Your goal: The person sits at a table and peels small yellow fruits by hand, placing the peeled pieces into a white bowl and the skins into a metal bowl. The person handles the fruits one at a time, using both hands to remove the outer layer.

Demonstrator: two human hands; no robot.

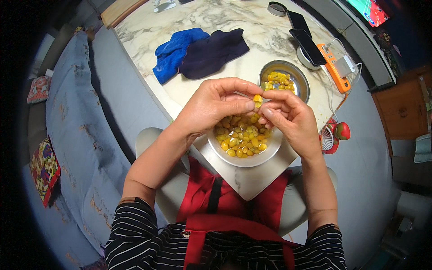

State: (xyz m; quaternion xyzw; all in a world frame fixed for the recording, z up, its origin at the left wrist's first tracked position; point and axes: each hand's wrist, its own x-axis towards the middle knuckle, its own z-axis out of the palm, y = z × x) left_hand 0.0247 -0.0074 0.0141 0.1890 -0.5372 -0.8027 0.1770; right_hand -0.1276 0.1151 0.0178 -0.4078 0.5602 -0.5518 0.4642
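Note:
Above a white bowl [244, 162], my left hand [219, 101] pinches a small yellow fruit [258, 100] between thumb and forefinger. My right hand [290, 116] meets it from the other side, its fingertips touching the fruit. The fruit looks split or partly opened. In the white bowl many yellow-green oval fruits [239, 140] lie in liquid; its far rim is hidden by my hands. Just beyond my right hand stands a steel bowl [305, 82] holding yellow pieces [280, 79], partly covered by my fingers.
A blue cloth [179, 47] and a dark cloth [216, 54] lie on the marble-patterned table [135, 30]. At the right are a black phone [307, 47] over a round white object, an orange power strip [334, 69] with cables, and a roll of tape [277, 8]. A red item [341, 131] stands beyond the table's edge.

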